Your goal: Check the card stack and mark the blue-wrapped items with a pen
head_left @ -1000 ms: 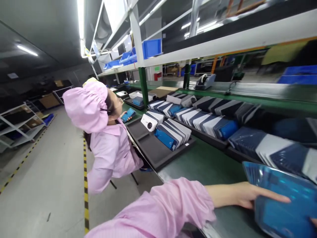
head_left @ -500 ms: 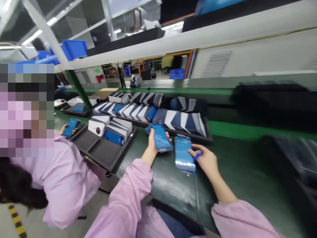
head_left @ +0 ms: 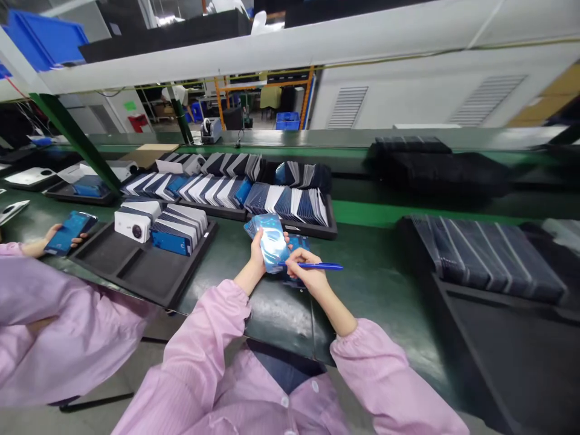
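Note:
My left hand [head_left: 257, 255] is closed around a small fanned stack of shiny blue film-covered phone panels [head_left: 272, 238], held tilted above the table. Between the fingers of my right hand [head_left: 312, 275] is a blue pen [head_left: 330, 266], lying nearly level. Its left end is at the lower right edge of the top panel; whether it touches cannot be made out. Under and behind my hands, more blue panels [head_left: 299, 243] lie on the green tabletop [head_left: 362, 302], partly hidden by my right hand.
To the left, a black tray [head_left: 154, 272] holds white and blue panels. Behind stand trays of upright panels [head_left: 290, 202]. A large black tray [head_left: 480, 326] with a row of dark panels is at right. A co-worker's hand [head_left: 52, 235] holds a blue panel at far left.
My right hand has left the panels on the table and come over to the stack in my left hand, the pen now pointing at it. The view has turned to the right.

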`<action>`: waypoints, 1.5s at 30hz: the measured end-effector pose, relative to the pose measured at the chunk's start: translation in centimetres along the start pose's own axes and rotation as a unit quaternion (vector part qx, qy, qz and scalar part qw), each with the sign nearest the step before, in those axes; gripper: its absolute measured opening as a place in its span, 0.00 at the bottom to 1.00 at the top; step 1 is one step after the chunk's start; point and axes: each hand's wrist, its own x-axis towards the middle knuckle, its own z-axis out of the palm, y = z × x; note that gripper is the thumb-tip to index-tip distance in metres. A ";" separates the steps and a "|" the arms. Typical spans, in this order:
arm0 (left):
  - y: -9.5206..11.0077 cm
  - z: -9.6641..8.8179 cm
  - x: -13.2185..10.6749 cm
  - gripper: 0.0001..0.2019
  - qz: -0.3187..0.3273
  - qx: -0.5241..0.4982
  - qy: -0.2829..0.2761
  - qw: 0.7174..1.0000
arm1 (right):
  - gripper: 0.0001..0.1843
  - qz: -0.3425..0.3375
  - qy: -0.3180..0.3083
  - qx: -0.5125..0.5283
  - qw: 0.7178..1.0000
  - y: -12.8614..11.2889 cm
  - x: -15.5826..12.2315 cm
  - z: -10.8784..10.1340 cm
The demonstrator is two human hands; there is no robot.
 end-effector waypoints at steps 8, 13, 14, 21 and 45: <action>-0.3 -0.3 0.2 0.32 0.003 -0.001 -0.007 1.000 | 0.21 0.009 -0.019 -0.022 1.000 -0.3 -0.1 -0.2; -0.1 -0.2 0.1 0.33 -0.006 0.012 -0.001 1.000 | 0.16 0.002 -0.017 -0.045 0.999 -0.4 -0.1 -0.1; -0.1 -0.1 0.0 0.33 -0.006 0.013 -0.001 1.000 | 0.16 0.001 -0.017 -0.048 0.999 -0.5 -0.1 -0.1; -0.1 -0.2 -0.1 0.35 -0.008 0.027 0.002 1.000 | 0.18 0.004 -0.013 -0.026 1.000 -0.5 -0.1 0.1; 0.7 -0.4 0.9 0.19 0.058 0.087 0.093 0.990 | 0.28 0.029 0.195 0.019 0.980 1.7 2.1 -3.2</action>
